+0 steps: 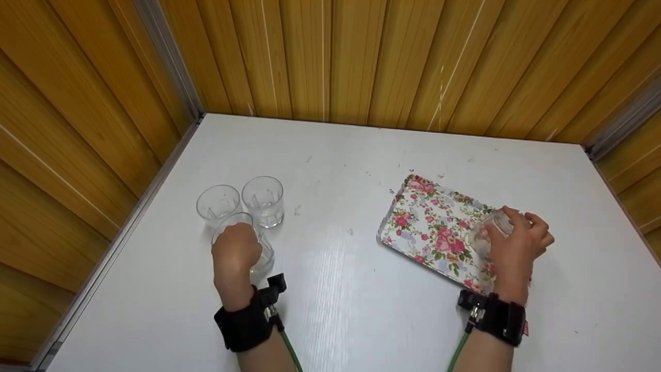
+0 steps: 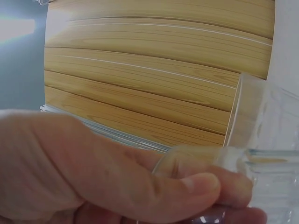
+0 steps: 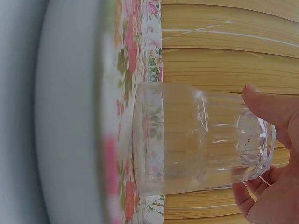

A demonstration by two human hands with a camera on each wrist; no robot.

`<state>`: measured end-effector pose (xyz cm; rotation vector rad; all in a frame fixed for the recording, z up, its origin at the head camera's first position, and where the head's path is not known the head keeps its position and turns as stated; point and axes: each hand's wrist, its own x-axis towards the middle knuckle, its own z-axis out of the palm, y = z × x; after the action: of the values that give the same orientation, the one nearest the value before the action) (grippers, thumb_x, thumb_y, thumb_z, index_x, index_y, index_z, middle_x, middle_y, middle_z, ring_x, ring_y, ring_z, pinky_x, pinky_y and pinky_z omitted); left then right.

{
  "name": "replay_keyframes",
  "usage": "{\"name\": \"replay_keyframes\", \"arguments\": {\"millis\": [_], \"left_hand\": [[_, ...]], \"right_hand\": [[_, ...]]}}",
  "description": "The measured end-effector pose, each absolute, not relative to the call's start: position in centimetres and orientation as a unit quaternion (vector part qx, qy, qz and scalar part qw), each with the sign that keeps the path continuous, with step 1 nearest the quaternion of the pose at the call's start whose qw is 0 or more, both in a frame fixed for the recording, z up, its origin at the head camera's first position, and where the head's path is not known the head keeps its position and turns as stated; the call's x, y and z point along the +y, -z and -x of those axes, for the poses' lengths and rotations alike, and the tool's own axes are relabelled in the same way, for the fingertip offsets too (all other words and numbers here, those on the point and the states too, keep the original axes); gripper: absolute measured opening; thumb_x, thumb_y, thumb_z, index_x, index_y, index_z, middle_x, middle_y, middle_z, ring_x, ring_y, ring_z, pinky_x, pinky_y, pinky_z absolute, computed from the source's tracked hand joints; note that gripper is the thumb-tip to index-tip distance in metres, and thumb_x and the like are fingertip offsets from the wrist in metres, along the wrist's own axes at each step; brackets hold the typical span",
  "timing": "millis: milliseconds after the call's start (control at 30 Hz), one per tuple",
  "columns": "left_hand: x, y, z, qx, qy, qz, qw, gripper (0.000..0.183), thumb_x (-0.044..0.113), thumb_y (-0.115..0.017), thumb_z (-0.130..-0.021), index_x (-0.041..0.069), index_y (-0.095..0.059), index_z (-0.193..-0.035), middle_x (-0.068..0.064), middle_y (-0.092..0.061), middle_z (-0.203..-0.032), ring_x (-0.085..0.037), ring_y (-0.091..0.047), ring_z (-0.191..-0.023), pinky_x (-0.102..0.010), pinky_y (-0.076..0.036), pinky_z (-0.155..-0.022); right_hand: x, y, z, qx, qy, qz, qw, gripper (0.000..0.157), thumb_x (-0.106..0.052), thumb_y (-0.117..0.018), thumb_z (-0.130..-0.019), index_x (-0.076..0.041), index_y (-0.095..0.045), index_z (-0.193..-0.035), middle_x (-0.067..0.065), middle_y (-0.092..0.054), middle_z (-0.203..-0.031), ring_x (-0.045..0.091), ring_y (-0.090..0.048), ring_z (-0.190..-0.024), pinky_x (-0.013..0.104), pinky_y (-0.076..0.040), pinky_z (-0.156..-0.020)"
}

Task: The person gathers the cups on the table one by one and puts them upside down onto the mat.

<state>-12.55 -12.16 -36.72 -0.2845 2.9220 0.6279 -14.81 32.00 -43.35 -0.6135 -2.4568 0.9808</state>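
Note:
At the left of the table my left hand (image 1: 236, 251) pinches the rim of a clear drinking glass (image 1: 264, 257); in the left wrist view, thumb and fingers (image 2: 196, 184) close over the glass wall. Two more clear glasses stand just behind it, one at the left (image 1: 217, 199) and one at the right (image 1: 264, 201). Over on the right, my right hand (image 1: 516, 243) grips an upside-down glass (image 3: 187, 135) by its base. The mouth of that glass meets or nearly meets the floral tray (image 1: 426, 227); exact contact cannot be told.
The tray lies slanted on the white table (image 1: 330, 289), its raised edge showing at the left. Wood-patterned panels (image 1: 351, 62) stand behind the table and at both sides. Each wrist wears a black band (image 1: 245, 325) with a green cable.

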Motion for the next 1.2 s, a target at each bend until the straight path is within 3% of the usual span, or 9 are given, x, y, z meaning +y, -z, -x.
{"name": "replay_keyframes", "arguments": {"millis": [233, 433, 633, 833, 1033, 1200], "left_hand": [[-11.9, 36.6, 12.5, 0.972, -0.213, 0.08, 0.065, 0.013, -0.008, -0.051, -0.072, 0.001, -0.058, -0.065, -0.008, -0.054, -0.06, -0.018, -0.044, -0.054, -0.027, -0.036, -0.043], [-11.5, 36.4, 12.6, 0.971, -0.222, 0.064, 0.066, 0.018, -0.009, -0.052, -0.07, 0.005, -0.053, -0.059, -0.004, -0.047, -0.056, -0.018, -0.041, -0.053, -0.026, -0.034, -0.044], [-11.4, 36.4, 12.6, 0.97, -0.227, 0.055, 0.065, 0.028, -0.011, -0.049, -0.069, 0.01, -0.043, -0.053, 0.001, -0.035, -0.051, -0.016, -0.034, -0.049, -0.024, -0.028, -0.041], [-11.4, 36.3, 12.5, 0.971, -0.223, 0.054, 0.067, 0.02, -0.01, -0.05, -0.069, 0.006, -0.052, -0.058, -0.002, -0.044, -0.055, -0.017, -0.039, -0.052, -0.026, -0.032, -0.043], [-11.4, 36.0, 12.3, 0.972, -0.223, 0.046, 0.062, 0.03, -0.012, -0.047, -0.069, 0.012, -0.037, -0.053, 0.0, -0.033, -0.053, -0.016, -0.033, -0.051, -0.025, -0.027, -0.043], [-11.3, 35.9, 12.2, 0.973, -0.221, 0.04, 0.057, 0.032, -0.012, -0.047, -0.068, 0.013, -0.035, -0.052, 0.001, -0.033, -0.053, -0.016, -0.032, -0.051, -0.025, -0.026, -0.043]], "right_hand": [[32.0, 43.4, 15.0, -0.886, -0.348, 0.226, 0.206, 0.044, -0.015, -0.057, -0.089, -0.011, -0.046, -0.132, 0.015, -0.02, -0.142, 0.031, -0.01, -0.128, 0.052, -0.019, -0.099], [32.1, 43.6, 15.1, -0.885, -0.353, 0.204, 0.225, 0.042, -0.005, -0.05, -0.089, -0.005, -0.045, -0.13, 0.019, -0.02, -0.142, 0.033, -0.009, -0.131, 0.053, -0.011, -0.104], [31.4, 42.4, 14.8, -0.867, -0.35, 0.206, 0.29, 0.039, -0.008, -0.052, -0.088, -0.001, -0.049, -0.127, 0.016, -0.024, -0.141, 0.028, -0.01, -0.133, 0.048, -0.007, -0.107], [29.4, 41.2, 15.3, -0.842, -0.37, 0.153, 0.362, 0.033, -0.009, -0.053, -0.088, -0.004, -0.055, -0.12, 0.011, -0.038, -0.135, 0.024, -0.026, -0.129, 0.042, -0.018, -0.105], [27.4, 41.3, 16.2, -0.854, -0.363, 0.071, 0.366, 0.03, -0.006, -0.055, -0.088, -0.002, -0.057, -0.117, 0.015, -0.049, -0.126, 0.031, -0.039, -0.122, 0.048, -0.029, -0.099], [26.1, 41.4, 16.9, -0.865, -0.353, 0.015, 0.356, 0.031, -0.005, -0.058, -0.087, -0.002, -0.057, -0.117, 0.016, -0.052, -0.122, 0.033, -0.044, -0.116, 0.05, -0.032, -0.096]]}}
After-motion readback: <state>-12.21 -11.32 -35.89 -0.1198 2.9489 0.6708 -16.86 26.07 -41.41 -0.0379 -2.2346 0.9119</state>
